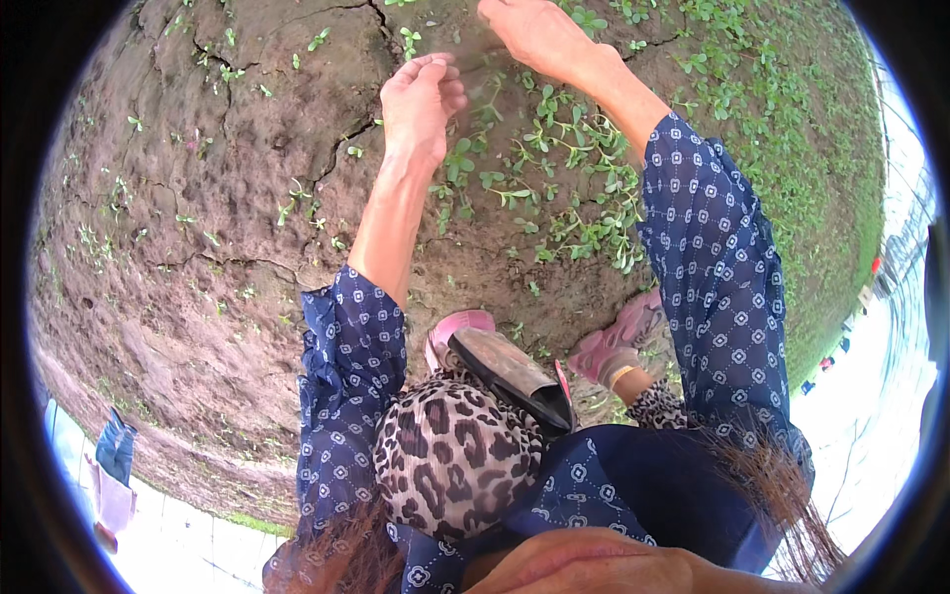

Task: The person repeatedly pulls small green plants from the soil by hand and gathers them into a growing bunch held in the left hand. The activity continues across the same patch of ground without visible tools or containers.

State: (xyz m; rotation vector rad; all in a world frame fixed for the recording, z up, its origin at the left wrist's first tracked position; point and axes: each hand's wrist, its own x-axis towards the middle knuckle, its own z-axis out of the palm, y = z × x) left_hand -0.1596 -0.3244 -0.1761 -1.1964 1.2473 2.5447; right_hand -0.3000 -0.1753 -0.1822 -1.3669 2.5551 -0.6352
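My left hand (424,108) hovers over cracked brown soil (245,148), its fingers loosely curled. Whether anything small is pinched in it is unclear, as the fingertips are blurred. To its right and farther up, my right hand (536,33) reaches out to the top rim, where the fingertips run into the picture's edge. What those fingers touch is hidden. Low green weeds with rounded leaves (586,178) spread over the ground below my right forearm. A small seedling (409,43) stands just above my left fingertips.
Denser greenery (787,163) covers the ground at right. My knee in leopard-print trousers (453,460), pink shoes (616,334) and a black-edged pouch (512,367) are below. Blue and pale cloth (115,453) is at lower left, near a pale translucent wall (861,416) curving around the rim.
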